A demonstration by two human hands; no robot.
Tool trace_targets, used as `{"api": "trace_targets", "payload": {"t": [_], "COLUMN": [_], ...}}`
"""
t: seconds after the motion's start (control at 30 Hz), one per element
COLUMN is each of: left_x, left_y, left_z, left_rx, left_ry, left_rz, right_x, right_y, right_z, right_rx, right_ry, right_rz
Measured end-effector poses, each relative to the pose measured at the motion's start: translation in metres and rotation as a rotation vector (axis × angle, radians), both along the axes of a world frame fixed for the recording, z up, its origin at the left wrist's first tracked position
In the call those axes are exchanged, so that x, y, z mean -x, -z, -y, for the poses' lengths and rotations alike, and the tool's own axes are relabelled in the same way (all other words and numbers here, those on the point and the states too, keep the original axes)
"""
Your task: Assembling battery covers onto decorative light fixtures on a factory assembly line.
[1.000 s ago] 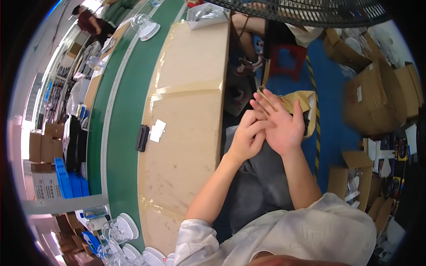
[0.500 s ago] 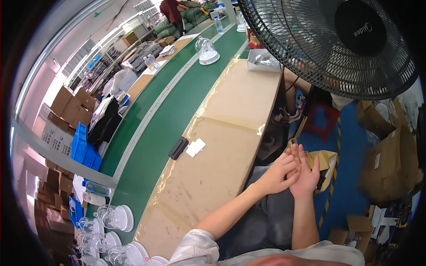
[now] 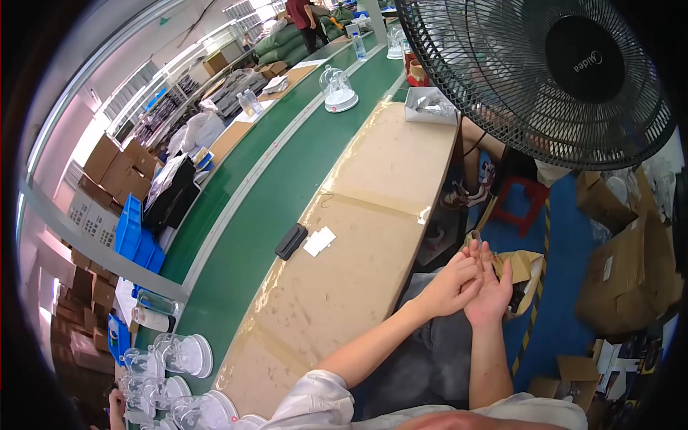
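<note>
Both hands meet off the right edge of the tabletop (image 3: 373, 215), above the person's lap. Left hand (image 3: 450, 285) lies across the right hand (image 3: 491, 288), fingers loosely curled over its palm, touching. Right hand is open, palm up, fingers stretched toward the upper left. Nothing visible held in either hand; both empty as far as can be seen.

Nearest things on the brown tabletop: a small black flat case (image 3: 291, 241) with a white paper slip (image 3: 319, 241) just beside it, well apart from the hands, close to the tabletop's left edge. A green conveyor belt (image 3: 272, 193) runs alongside the tabletop on its left. On the belt farther up stands a clear domed item on a white base (image 3: 337, 89). Several similar clear domed items (image 3: 183, 355) are clustered at the lower left.

A large black fan (image 3: 545, 72) fills the upper right. Below it a red stool (image 3: 522, 201) on the blue floor (image 3: 566, 287). Cardboard boxes (image 3: 631, 265) stand at the right. A yellow-brown bag (image 3: 527, 269) lies just behind the hands. Blue crates (image 3: 132, 229) sit at the left.
</note>
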State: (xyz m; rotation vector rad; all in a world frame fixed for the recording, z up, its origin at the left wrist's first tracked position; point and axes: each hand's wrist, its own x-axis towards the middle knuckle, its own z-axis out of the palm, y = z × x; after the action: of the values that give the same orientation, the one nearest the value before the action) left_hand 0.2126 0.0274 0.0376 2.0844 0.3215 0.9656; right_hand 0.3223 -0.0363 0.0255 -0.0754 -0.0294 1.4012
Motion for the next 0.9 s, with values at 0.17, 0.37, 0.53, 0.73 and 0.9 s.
{"api": "trace_targets", "payload": {"t": [0.17, 0.37, 0.53, 0.73, 0.9], "left_x": [-0.002, -0.004, 0.0, 0.009, 0.007], "left_y": [-0.001, -0.002, -0.002, 0.006, 0.006], "left_z": [0.001, 0.002, 0.0, 0.008, 0.006], "left_rx": [-0.038, -0.043, -0.074, -0.048, -0.132], "left_ry": [-0.009, -0.036, -0.023, -0.035, -0.021], "left_rz": [0.008, 0.005, -0.038, 0.089, 0.112], "right_x": [0.0, 0.002, 0.0, -0.007, -0.007], "right_y": [0.003, 0.005, 0.005, 0.003, 0.003], "right_z": [0.0, 0.002, 0.001, 0.0, 0.0], "right_rx": [0.023, 0.034, -0.003, -0.063, -0.11], "right_ry": [0.027, 0.035, 0.019, 0.042, 0.103], "right_rz": [-0.014, -0.033, -0.038, 0.017, 0.079]}}
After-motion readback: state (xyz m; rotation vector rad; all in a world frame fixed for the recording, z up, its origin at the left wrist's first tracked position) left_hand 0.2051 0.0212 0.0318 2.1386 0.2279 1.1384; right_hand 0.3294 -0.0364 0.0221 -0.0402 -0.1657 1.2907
